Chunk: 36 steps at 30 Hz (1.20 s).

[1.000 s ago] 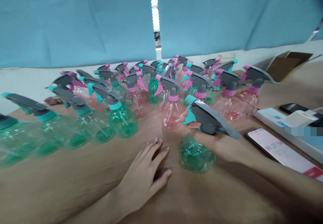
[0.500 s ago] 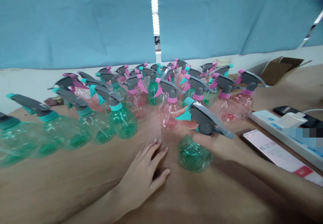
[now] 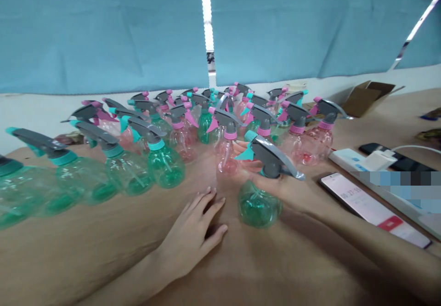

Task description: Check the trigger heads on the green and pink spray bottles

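A green spray bottle with a grey and turquoise trigger head is upright at the front, right of centre. My right hand is around its neck, the thumb side crossing in front and the fingers reaching behind the turquoise trigger, partly hidden by the head. To its left, my left hand lies flat on the wooden table, fingers apart, holding nothing. Just behind the held bottle stands a pink spray bottle. On the left, a green spray bottle ends a slanting row of similar green ones.
Several pink and green spray bottles crowd the back of the table. At the right lie a phone showing a timer, a white power strip with a charger, and a dark phone. Behind them is an open cardboard box.
The whole view has shifted slightly, so most things appear farther left. Behind the trigger, my right fingers show more spread. My left hand stays flat on the table.
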### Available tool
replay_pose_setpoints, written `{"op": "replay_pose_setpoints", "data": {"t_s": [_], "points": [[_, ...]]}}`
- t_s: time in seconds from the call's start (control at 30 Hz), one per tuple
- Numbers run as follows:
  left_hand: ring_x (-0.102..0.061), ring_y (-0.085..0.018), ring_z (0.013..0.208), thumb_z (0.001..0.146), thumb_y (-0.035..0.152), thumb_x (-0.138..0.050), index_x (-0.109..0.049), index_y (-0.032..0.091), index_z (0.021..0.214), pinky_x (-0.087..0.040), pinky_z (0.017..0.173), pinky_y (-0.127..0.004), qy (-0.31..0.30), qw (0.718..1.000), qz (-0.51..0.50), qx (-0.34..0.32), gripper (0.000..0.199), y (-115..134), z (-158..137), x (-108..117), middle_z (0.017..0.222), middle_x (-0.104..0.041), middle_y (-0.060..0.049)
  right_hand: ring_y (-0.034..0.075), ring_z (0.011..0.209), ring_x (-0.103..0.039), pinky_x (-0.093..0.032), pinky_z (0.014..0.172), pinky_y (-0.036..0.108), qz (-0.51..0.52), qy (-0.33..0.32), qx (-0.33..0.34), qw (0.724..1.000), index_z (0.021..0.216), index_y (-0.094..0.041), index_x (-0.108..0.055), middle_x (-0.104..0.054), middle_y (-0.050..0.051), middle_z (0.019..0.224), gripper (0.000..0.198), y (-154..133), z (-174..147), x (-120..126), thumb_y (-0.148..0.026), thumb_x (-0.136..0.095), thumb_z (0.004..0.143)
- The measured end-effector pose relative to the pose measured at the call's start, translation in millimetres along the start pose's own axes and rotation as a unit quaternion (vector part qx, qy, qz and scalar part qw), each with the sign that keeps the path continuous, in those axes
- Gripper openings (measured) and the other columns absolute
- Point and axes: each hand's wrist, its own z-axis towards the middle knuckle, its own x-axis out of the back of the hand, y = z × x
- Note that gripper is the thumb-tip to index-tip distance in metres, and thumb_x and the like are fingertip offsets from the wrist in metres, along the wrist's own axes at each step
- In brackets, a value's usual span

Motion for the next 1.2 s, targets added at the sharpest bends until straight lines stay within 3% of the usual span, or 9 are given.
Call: {"op": "replay_pose_setpoints", "data": {"t_s": [0.17, 0.3, 0.4, 0.57, 0.67, 0.77, 1.0, 1.2], "points": [[-0.031, -0.029, 0.134, 0.096, 0.038, -0.047, -0.045, 0.016, 0.135, -0.033, 0.105, -0.048, 0.005, 1.0, -0.005, -0.005, 0.044, -2, 0, 1, 0.143, -0.041, -0.013, 0.015, 0.059, -0.053, -0.043, 0.053, 0.028, -0.016, -0.018, -0.006, 1.0, 0.081, -0.024, -0.059, -0.052, -0.004, 0.058, 0.02, -11, -4, 9, -0.042, -0.065, 0.075], [-0.033, -0.028, 0.133, 0.096, 0.038, -0.047, -0.045, 0.017, 0.134, -0.032, 0.106, -0.047, 0.01, 1.0, -0.004, -0.011, 0.043, -5, 0, 0, 0.142, -0.042, -0.011, 0.013, 0.06, -0.05, -0.039, 0.054, 0.027, -0.035, -0.051, 0.005, 0.998, 0.076, -0.023, -0.054, -0.051, -0.004, 0.063, 0.023, -13, -5, 17, -0.042, -0.067, 0.075], [-0.034, -0.028, 0.133, 0.096, 0.039, -0.046, -0.045, 0.017, 0.134, -0.031, 0.106, -0.047, 0.013, 1.0, 0.001, -0.013, 0.044, -7, 0, -2, 0.143, -0.041, -0.012, 0.013, 0.061, -0.049, -0.038, 0.053, 0.026, -0.047, -0.056, 0.029, 0.997, 0.087, -0.024, -0.054, -0.05, -0.005, 0.067, 0.027, 0, -6, 20, -0.041, -0.069, 0.073], [-0.034, -0.027, 0.133, 0.098, 0.04, -0.043, -0.047, 0.016, 0.133, -0.031, 0.107, -0.045, 0.006, 1.0, 0.006, -0.015, 0.043, -10, -2, -2, 0.143, -0.041, -0.011, 0.022, 0.089, -0.058, -0.048, 0.072, 0.034, -0.087, -0.057, 0.045, 0.994, 0.115, -0.028, -0.049, -0.061, 0.001, 0.096, 0.063, 18, -20, 24, -0.05, -0.076, 0.062], [-0.034, -0.026, 0.133, 0.098, 0.04, -0.042, -0.046, 0.018, 0.134, -0.031, 0.107, -0.044, 0.012, 1.0, 0.008, -0.013, 0.042, -16, -7, -1, 0.143, -0.042, -0.01, 0.025, 0.099, -0.059, -0.048, 0.082, 0.04, -0.106, -0.051, 0.005, 0.993, 0.111, -0.025, -0.051, -0.063, 0.004, 0.105, 0.058, 18, -34, 27, -0.051, -0.075, 0.064], [-0.035, -0.026, 0.133, 0.098, 0.039, -0.042, -0.046, 0.019, 0.134, -0.031, 0.107, -0.043, 0.019, 1.0, 0.01, -0.007, 0.042, -22, -14, 0, 0.143, -0.042, -0.009, 0.025, 0.097, -0.061, -0.049, 0.082, 0.04, -0.131, -0.032, -0.012, 0.991, 0.108, -0.025, -0.053, -0.065, 0.004, 0.106, 0.053, 15, -43, 28, -0.05, -0.073, 0.067], [-0.036, -0.026, 0.132, 0.098, 0.037, -0.044, -0.048, 0.019, 0.133, -0.033, 0.106, -0.043, 0.022, 1.0, 0.012, 0.01, 0.04, -30, -32, 4, 0.142, -0.044, -0.009, 0.026, 0.102, -0.062, -0.05, 0.084, 0.042, -0.165, -0.034, 0.016, 0.986, 0.12, -0.03, -0.049, -0.067, 0.002, 0.111, 0.056, 8, -42, 11, -0.049, -0.07, 0.071], [-0.039, -0.026, 0.13, 0.097, 0.034, -0.045, -0.048, 0.018, 0.132, -0.035, 0.105, -0.044, 0.033, 0.999, 0.02, 0.009, 0.039, -32, -45, 8, 0.14, -0.046, -0.009, 0.022, 0.105, -0.061, -0.049, 0.088, 0.037, -0.177, -0.046, 0.067, 0.981, 0.117, -0.026, -0.05, -0.066, 0.002, 0.113, 0.055, -3, -29, -13, -0.05, -0.07, 0.072]]}}
